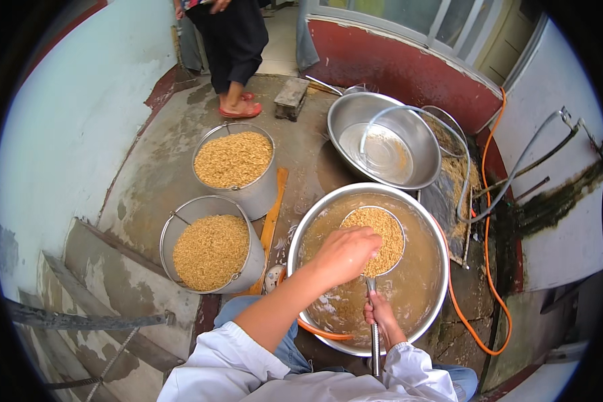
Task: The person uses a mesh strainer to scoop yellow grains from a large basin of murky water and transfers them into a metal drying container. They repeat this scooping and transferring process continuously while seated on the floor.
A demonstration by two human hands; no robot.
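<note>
My right hand (381, 314) is closed around the metal handle of a round strainer (403, 241) full of wet golden grain (382, 226). Over the strainer's left side my left hand (346, 251) touches the grain; its fingertips are partly hidden, so whether they pinch any cannot be told. Beneath both hands is a wide metal basin (301, 226) of cloudy brown water, the strainer lying at its surface. To the left stand two metal buckets (254, 269) (266, 196) heaped with the same kind of grain.
Behind the basin rests a second metal basin (427, 156) with a clear hose (412, 107) over it. An orange hose (487, 251) curves along the right. A wooden board (274, 216) lies beside the buckets. A person in red slippers (241, 111) stands near a small stool (291, 95). Concrete steps (115, 281) are at left.
</note>
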